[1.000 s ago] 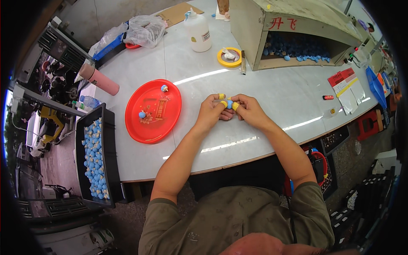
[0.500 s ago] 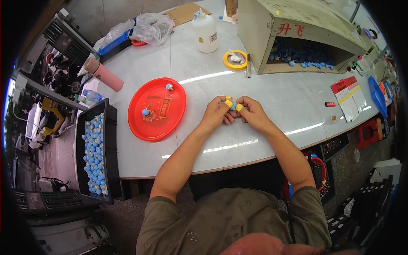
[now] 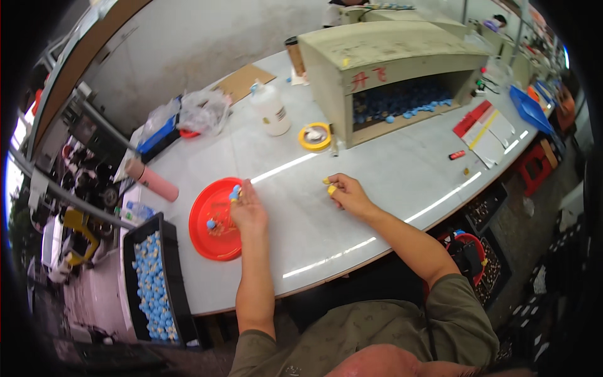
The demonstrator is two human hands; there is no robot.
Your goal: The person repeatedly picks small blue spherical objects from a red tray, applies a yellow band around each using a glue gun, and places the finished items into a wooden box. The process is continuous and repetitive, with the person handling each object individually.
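Observation:
My left hand (image 3: pixel 251 212) is over the right rim of a round red tray (image 3: pixel 200 248), its fingers stretched out. Small blue-and-pale pieces (image 3: pixel 236 189) show beside its thumb, at the tray's edge; whether the hand touches one is hard to see. Another blue piece (image 3: pixel 211 224) lies on the tray's middle. Above the white tabletop, well apart from the tray, my right hand (image 3: pixel 349 196) has bent fingers with a gap between thumb and forefinger. Nothing shows in that gap. Yellow wraps cover those two fingertips.
A black bin (image 3: pixel 177 286) of blue pieces (image 3: pixel 151 283) stands left of the table. Behind are a pink flask (image 3: pixel 154 181), a white bottle (image 3: pixel 271 113), yellow tape (image 3: pixel 315 137) and a box-shaped housing (image 3: pixel 383 47) holding blue pieces. Papers (image 3: pixel 493 141) lie at right.
My hands, together over the table before, have parted. The left has gone left to the tray; the right stays over the tabletop without the blue piece. The whole view has shifted.

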